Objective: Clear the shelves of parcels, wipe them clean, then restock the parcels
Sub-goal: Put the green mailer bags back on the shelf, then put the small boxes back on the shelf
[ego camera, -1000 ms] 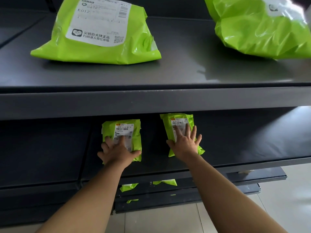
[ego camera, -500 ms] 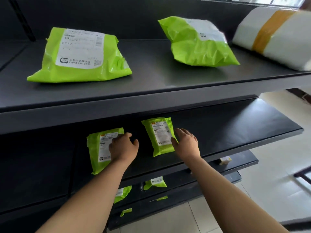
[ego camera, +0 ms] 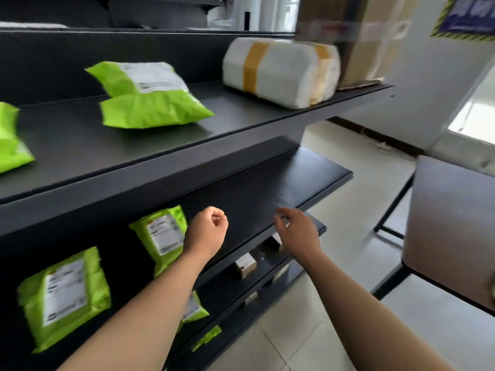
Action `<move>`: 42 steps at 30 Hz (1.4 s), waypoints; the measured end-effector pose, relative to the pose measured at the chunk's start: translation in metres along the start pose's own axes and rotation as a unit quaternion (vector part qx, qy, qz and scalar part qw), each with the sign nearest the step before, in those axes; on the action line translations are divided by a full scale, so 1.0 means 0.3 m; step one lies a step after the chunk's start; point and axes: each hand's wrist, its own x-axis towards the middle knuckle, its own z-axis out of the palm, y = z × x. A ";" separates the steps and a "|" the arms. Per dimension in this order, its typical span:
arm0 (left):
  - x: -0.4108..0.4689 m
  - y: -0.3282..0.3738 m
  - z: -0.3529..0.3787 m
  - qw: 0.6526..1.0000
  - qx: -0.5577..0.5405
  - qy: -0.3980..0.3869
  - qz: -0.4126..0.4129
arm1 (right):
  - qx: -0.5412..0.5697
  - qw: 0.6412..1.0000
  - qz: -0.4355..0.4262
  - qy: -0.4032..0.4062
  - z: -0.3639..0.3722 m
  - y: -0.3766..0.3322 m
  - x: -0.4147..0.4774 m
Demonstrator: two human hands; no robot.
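Two small green parcels lie flat on the dark middle shelf (ego camera: 294, 178): one (ego camera: 64, 295) at the left, one (ego camera: 163, 234) nearer the centre. My left hand (ego camera: 207, 231) hovers just right of the centre parcel, fingers curled into a fist, holding nothing. My right hand (ego camera: 297, 230) hangs off the shelf's front edge with loosely bent fingers, empty. On the upper shelf (ego camera: 241, 113) sit a large green parcel (ego camera: 150, 95), another green parcel (ego camera: 10, 140) cut off at the left, and a white taped parcel (ego camera: 281, 70).
A cardboard box (ego camera: 356, 41) stands at the upper shelf's right end. Lower shelves hold small brown boxes (ego camera: 245, 265) and more green parcels (ego camera: 195, 307). A dark table (ego camera: 450, 215) on black legs stands to the right over a tiled floor (ego camera: 361, 162).
Both hands have left the two small green parcels and drawn away to the right. The left hand has curled into a fist. My view has swung right, showing the table.
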 end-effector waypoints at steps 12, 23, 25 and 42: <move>-0.123 0.545 0.622 0.992 -0.036 -0.104 0.070 | -0.014 0.990 0.110 0.087 -0.504 0.617 -0.054; -0.297 0.911 1.163 0.970 -0.063 -0.204 0.120 | -0.016 0.965 0.207 0.157 -0.876 1.133 -0.198; -0.332 0.970 1.257 0.963 -0.060 -0.229 0.131 | -0.016 0.958 0.231 0.169 -0.932 1.217 -0.226; -0.283 1.443 1.909 0.910 -0.043 -0.352 0.217 | -0.064 0.881 0.400 0.245 -1.265 1.736 -0.183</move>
